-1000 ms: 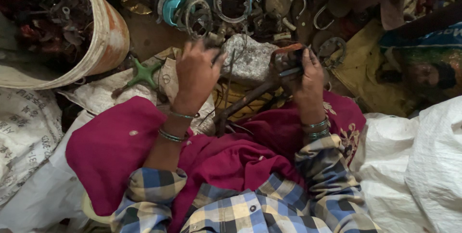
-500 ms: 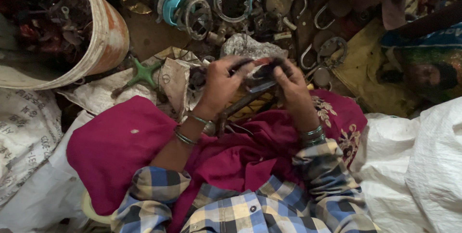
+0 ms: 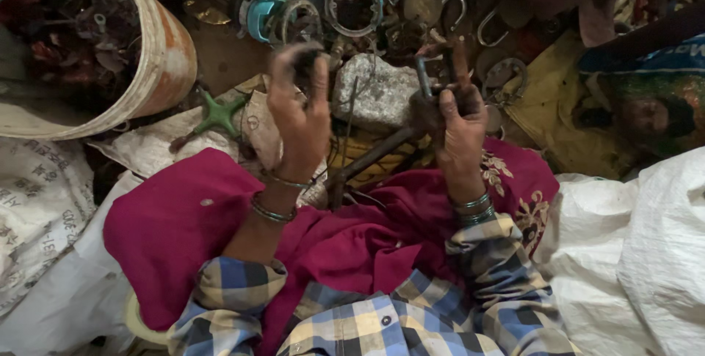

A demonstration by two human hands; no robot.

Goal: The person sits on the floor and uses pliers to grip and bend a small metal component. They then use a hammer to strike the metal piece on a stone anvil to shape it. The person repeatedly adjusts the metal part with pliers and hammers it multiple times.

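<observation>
While over stone (image 3: 374,91), right hand (image 3: 459,117) gripping metal piece (image 3: 426,77).

both forearms raised from lap, sleeves of checked shirt pushed to mid-forearm, bangles on both wrists. left hand (image 3: 299,110) up left of grey stone (image 3: 376,91), back of hand toward camera, fingers curled at top around small dark piece, blurred, kind unclear. right hand (image 3: 457,117) up right of stone, thumb and fingers pinched on small dark metal part (image 3: 429,77), index finger raised. hands apart, stone between them, wrists level.
</observation>
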